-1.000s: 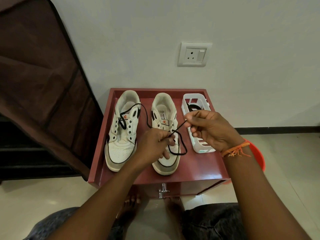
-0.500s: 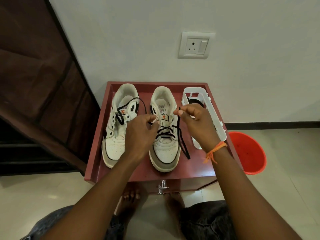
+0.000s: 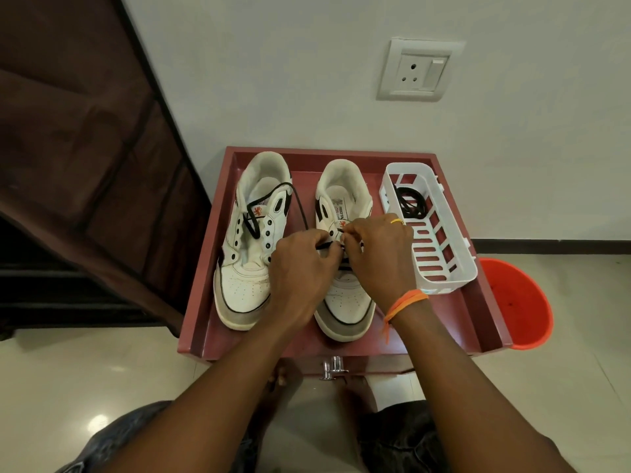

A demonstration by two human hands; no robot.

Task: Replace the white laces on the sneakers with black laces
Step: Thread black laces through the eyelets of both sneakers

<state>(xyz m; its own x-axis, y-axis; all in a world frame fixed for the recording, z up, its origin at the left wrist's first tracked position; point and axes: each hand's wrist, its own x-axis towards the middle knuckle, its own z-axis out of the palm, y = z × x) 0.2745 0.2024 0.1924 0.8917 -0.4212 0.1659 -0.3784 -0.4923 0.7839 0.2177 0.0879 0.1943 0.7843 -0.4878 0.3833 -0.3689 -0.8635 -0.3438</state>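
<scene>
While left hand (image 3: 300,268) pinches the black lace (image 3: 322,246) tip and right hand (image 3: 379,254) pinches it over the right sneaker (image 3: 345,302), left sneaker (image 3: 246,268) sits beside, spare lace (image 3: 411,203) in the white basket (image 3: 454,268).

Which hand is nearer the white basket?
Right. The right hand is over the right sneaker, beside the white basket. The left hand sits further away, between the two sneakers.

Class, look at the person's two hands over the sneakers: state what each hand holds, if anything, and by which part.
Both the left hand and right hand pinch the black lace near its end, above the right-side sneaker.
</scene>
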